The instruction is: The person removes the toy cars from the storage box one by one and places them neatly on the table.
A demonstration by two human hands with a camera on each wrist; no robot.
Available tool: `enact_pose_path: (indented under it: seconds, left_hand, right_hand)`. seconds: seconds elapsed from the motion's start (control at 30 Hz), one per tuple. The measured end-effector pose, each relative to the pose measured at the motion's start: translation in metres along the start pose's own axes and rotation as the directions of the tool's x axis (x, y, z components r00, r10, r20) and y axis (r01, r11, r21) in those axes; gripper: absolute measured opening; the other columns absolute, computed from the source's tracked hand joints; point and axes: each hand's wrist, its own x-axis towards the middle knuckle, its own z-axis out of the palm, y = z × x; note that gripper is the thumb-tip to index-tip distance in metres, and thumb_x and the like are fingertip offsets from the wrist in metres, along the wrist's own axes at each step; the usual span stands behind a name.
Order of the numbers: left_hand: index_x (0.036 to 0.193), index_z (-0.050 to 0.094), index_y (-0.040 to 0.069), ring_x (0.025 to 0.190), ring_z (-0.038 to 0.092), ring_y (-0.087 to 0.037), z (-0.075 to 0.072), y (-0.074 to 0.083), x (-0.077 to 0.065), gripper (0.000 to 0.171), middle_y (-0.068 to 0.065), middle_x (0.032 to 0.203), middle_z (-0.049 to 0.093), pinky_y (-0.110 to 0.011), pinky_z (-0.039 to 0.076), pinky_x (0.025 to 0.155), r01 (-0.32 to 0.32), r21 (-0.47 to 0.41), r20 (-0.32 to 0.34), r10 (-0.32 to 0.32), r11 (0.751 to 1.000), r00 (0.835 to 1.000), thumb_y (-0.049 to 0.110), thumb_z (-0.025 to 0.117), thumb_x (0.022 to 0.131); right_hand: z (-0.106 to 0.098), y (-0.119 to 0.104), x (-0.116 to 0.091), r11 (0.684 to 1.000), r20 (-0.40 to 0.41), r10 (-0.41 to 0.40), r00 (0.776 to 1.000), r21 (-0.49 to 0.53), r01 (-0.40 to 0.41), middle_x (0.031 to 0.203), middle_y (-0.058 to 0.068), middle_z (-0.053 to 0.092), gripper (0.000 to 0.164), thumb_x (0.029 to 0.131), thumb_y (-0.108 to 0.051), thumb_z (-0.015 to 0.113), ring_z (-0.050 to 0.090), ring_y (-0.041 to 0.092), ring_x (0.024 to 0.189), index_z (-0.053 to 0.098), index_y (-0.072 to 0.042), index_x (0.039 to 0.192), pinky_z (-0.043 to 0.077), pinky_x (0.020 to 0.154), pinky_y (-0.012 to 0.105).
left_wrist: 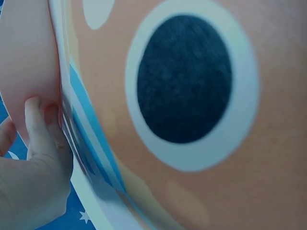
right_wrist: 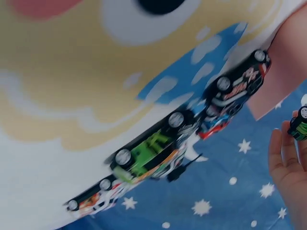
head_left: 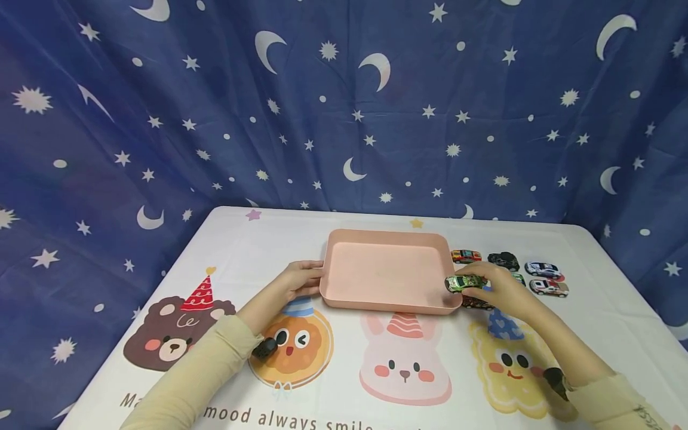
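A shallow pink tray [head_left: 389, 269] lies on the tablecloth. My left hand [head_left: 303, 279] touches its left wall from outside, and in the left wrist view the fingertips [left_wrist: 33, 103] rest against that wall. At the tray's right rim my right hand [head_left: 502, 286] pinches a green toy car [head_left: 463, 282] above the table. Part of this toy car [right_wrist: 301, 125] also shows at the edge of the right wrist view. Several other toy cars stand right of the tray, among them a red-and-orange one [head_left: 466, 256] and a dark one [head_left: 477, 303] partly hidden below the held car.
Farther right are a black toy car [head_left: 503, 260], a white-and-blue one [head_left: 543, 270] and a white-and-red one [head_left: 548, 288]. Beneath everything is a white tablecloth [head_left: 279, 239] with cartoon prints. A blue curtain [head_left: 301, 119] with moons and stars hangs behind the table.
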Motion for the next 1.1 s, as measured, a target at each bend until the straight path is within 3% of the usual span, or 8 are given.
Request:
enact_pose_path:
  seconds: [0.13,0.33,0.47,0.73,0.83,0.93,1.0,1.1]
  left_hand:
    - [0.136,0.046,0.001,0.073,0.064,-0.009,0.001,0.000,0.001,0.045,-0.007,0.096,0.066,-0.023,0.060,0.068,0.000,0.006,-0.008,0.000,1.000,1.000,0.005,0.057,0.093]
    - [0.137,0.045,0.001,0.075,0.063,-0.009,0.001,0.001,0.002,0.046,-0.009,0.100,0.065,-0.022,0.060,0.068,-0.007,0.015,-0.002,0.007,1.000,1.000,0.006,0.057,0.093]
    - [0.137,0.046,0.001,0.072,0.063,-0.007,0.000,0.002,0.002,0.046,-0.005,0.092,0.065,-0.020,0.059,0.064,-0.002,0.015,-0.001,0.002,1.000,1.000,0.006,0.057,0.092]
    - [0.136,0.047,0.001,0.069,0.063,-0.007,-0.001,0.001,-0.001,0.046,-0.002,0.087,0.064,-0.017,0.057,0.057,-0.018,0.016,-0.017,0.018,1.000,1.000,0.005,0.059,0.091]
    - [0.135,0.049,0.000,0.070,0.063,-0.007,-0.001,0.000,-0.001,0.046,-0.005,0.090,0.065,-0.017,0.057,0.057,-0.024,0.015,-0.024,0.024,1.000,0.999,0.004,0.060,0.090]
    - [0.134,0.049,0.000,0.070,0.064,-0.008,0.000,0.001,-0.001,0.046,-0.007,0.092,0.066,-0.018,0.057,0.057,-0.030,0.020,-0.026,0.031,0.999,0.999,0.004,0.060,0.090]
    - [0.134,0.049,0.000,0.071,0.064,-0.008,0.000,0.001,-0.001,0.046,-0.008,0.095,0.067,-0.018,0.058,0.058,-0.034,0.021,-0.031,0.034,0.999,0.999,0.003,0.061,0.089]
    - [0.134,0.049,0.000,0.070,0.064,-0.008,0.000,0.002,-0.001,0.047,-0.010,0.098,0.068,-0.018,0.058,0.058,-0.037,0.029,-0.034,0.038,0.999,0.999,0.003,0.061,0.088]
  right_hand:
    - [-0.008,0.005,-0.006,0.998,0.024,0.048,0.999,-0.032,-0.048,0.110,0.015,0.066,0.033,0.083,-0.011,0.071,0.060,0.035,0.101,0.065,-0.003,0.114,0.054,0.079,0.045]
    - [-0.018,0.015,-0.017,0.997,0.031,0.072,0.997,-0.042,-0.071,0.114,0.022,0.063,0.036,0.082,-0.011,0.071,0.057,0.043,0.105,0.063,0.000,0.115,0.052,0.083,0.054]
    - [-0.024,0.021,-0.025,0.995,0.024,0.096,0.995,-0.041,-0.095,0.115,0.025,0.062,0.036,0.083,-0.012,0.071,0.055,0.047,0.108,0.063,0.000,0.116,0.050,0.085,0.059]
    - [-0.033,0.040,-0.043,0.992,-0.014,0.091,0.996,-0.087,-0.092,0.105,0.019,0.066,0.032,0.081,-0.010,0.072,0.060,0.038,0.096,0.066,0.000,0.111,0.055,0.074,0.049]
    - [-0.036,0.049,-0.051,0.990,-0.030,0.101,0.994,-0.095,-0.103,0.106,0.019,0.066,0.033,0.080,-0.012,0.073,0.061,0.016,0.096,0.066,-0.001,0.110,0.055,0.075,0.049]
    - [-0.038,0.059,-0.059,0.987,-0.052,0.110,0.993,-0.112,-0.116,0.106,0.018,0.066,0.032,0.079,-0.013,0.075,0.045,-0.014,0.096,0.068,-0.003,0.108,0.057,0.073,0.042]
    - [-0.039,0.065,-0.063,0.988,-0.057,0.104,0.993,-0.109,-0.110,0.105,0.019,0.066,0.033,0.077,-0.012,0.076,0.035,-0.022,0.095,0.068,-0.002,0.107,0.057,0.070,0.038]
    - [-0.038,0.074,-0.068,0.990,-0.076,0.082,0.994,-0.109,-0.090,0.105,0.022,0.065,0.033,0.074,-0.009,0.077,0.032,-0.025,0.094,0.068,-0.001,0.104,0.055,0.067,0.029]
